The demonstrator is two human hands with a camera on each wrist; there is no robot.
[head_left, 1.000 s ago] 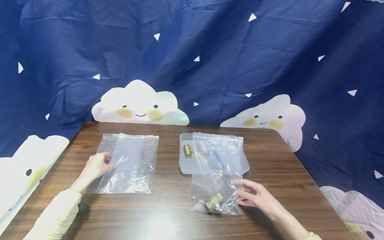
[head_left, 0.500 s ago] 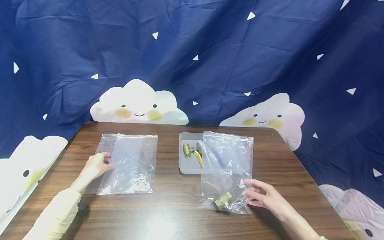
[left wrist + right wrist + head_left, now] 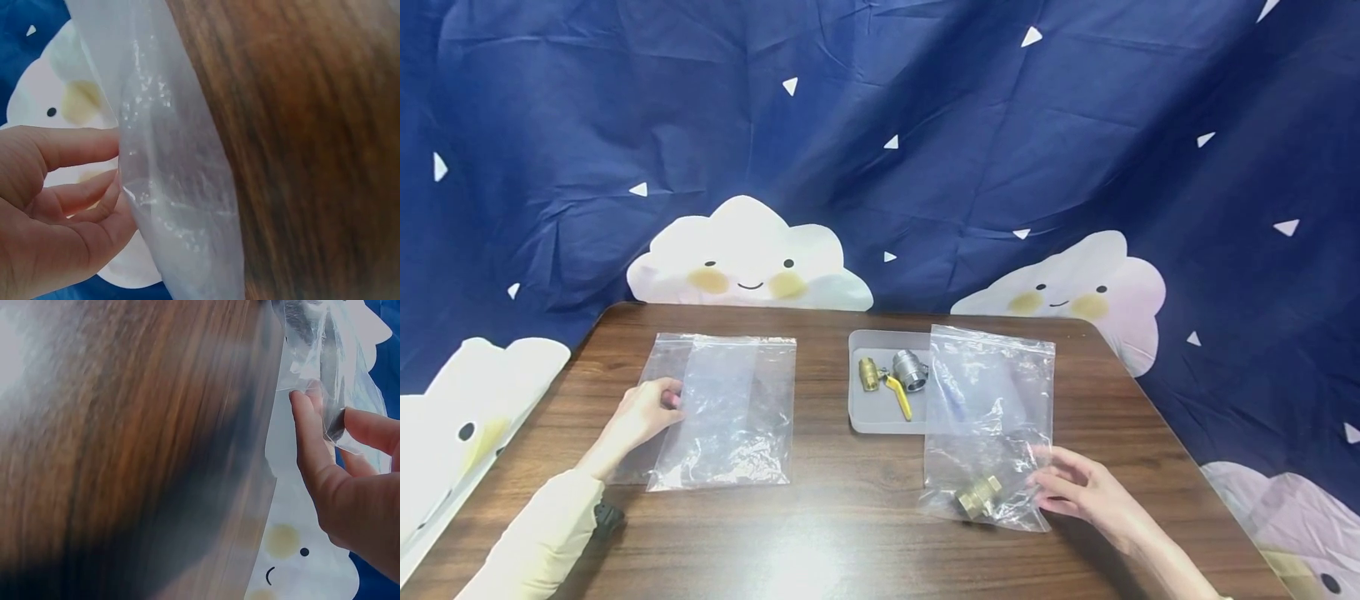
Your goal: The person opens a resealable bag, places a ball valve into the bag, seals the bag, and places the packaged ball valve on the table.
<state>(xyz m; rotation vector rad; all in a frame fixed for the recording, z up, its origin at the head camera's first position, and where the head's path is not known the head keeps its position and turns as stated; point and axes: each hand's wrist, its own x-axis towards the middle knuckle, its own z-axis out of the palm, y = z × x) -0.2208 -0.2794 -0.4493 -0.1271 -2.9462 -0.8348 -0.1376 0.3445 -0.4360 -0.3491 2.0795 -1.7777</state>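
Observation:
At the left of the table, my left hand (image 3: 643,417) pinches the left side of a flat clear zip bag (image 3: 722,417); up close in the left wrist view, fingertips of the left hand (image 3: 69,200) meet the edge of the bag (image 3: 181,175). My right hand (image 3: 1093,496) holds the lower right edge of another clear bag (image 3: 988,392), which has a brass fitting (image 3: 978,497) near its bottom. The right wrist view shows the right hand (image 3: 350,481) with thumb and fingers around the bag's edge and a dark piece (image 3: 337,422) inside.
Behind the right bag, partly covered by it, a shallow translucent tray (image 3: 868,412) holds a small brass valve (image 3: 868,375) with a yellow handle (image 3: 900,400) and a grey metal fitting (image 3: 910,371). A blue patterned cloth (image 3: 880,192) hangs behind the wooden table (image 3: 835,533).
My right hand has moved right with its bag and the brass fitting, uncovering the yellow handle and grey fitting in the tray. The left hand and its bag have barely moved.

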